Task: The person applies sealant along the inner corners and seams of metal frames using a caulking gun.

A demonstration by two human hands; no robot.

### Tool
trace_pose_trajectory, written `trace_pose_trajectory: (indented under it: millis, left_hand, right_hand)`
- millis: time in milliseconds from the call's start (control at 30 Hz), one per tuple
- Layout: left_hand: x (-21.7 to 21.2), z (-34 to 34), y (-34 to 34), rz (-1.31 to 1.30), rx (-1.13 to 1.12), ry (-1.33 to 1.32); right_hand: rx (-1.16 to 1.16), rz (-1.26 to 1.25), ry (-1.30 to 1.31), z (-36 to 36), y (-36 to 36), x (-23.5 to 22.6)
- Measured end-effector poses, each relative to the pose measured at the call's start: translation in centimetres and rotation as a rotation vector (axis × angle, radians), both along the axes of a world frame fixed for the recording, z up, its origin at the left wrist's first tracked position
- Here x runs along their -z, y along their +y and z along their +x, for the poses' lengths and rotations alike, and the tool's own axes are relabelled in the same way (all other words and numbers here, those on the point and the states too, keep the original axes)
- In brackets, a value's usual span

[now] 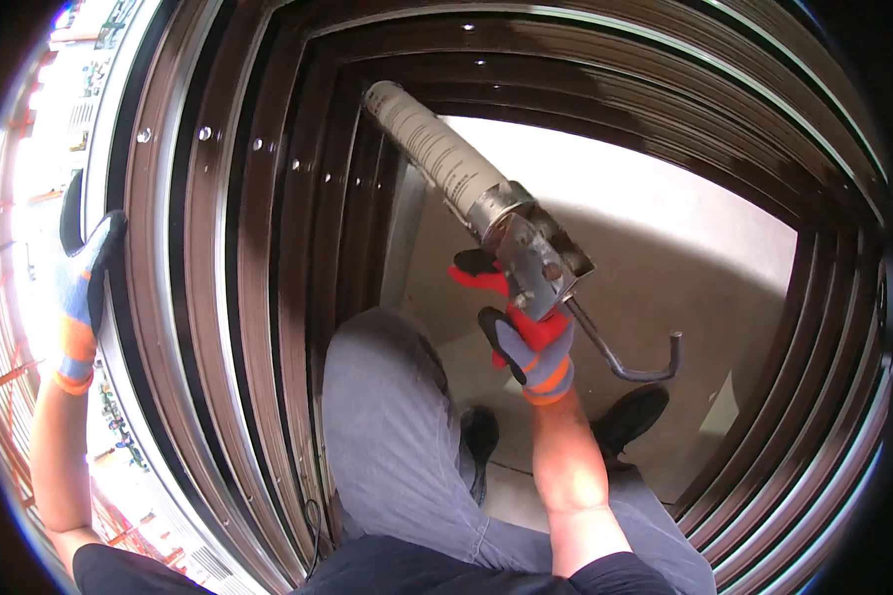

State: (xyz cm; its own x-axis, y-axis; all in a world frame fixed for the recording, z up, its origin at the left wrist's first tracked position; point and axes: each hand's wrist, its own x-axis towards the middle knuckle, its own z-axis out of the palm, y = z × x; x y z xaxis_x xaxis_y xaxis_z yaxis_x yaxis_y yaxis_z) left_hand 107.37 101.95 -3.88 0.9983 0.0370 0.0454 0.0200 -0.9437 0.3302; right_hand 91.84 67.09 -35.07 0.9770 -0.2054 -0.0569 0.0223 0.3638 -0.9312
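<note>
Right hand (528, 342) grips the caulking gun (506, 223) trigger closed; left hand (81, 270) clasps the brown window frame (253, 248) — keep the cartridge nozzle seated in the track, squeeze steadily

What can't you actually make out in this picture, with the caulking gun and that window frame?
Head view only:
- Caulking gun: its nozzle tip is lost against the dark frame, so any contact is unclear.
- Right hand: its fingers are mostly behind the gun's handle.
- Left hand: its fingertips go round the frame's outer edge, out of sight.
- Outdoors at the left rim: overexposed and warped.
- Shoes: partly hidden by the legs.
</note>
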Motion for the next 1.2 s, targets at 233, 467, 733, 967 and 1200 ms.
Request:
trace_pose_trajectory:
  millis: [233,467,733,967,1200]
  left_hand:
    - [0.2,-0.1,0.0,-0.093,-0.124,-0.028]
    - [-0.8,0.4,2.0,-0.011,-0.088,-0.021]
    - [-1.2,1.0,3.6,-0.043,-0.028,-0.028]
    - [-3.4,0.7,4.6,0.500,0.212,0.024]
    - [-4.7,0.6,4.7,0.702,0.305,0.190]
  right_hand:
    - [0.004,-0.590,-0.284,-1.9,-5.1,3.2]
    - [-0.178,0.150,0.244,-1.6,-5.2,1.2]
    - [-0.252,0.212,0.246,1.0,-2.1,1.7]
    - [-0.108,0.138,-0.016,2.4,0.3,2.1]
    - [0.021,0.224,-0.001,2.5,2.3,2.9]
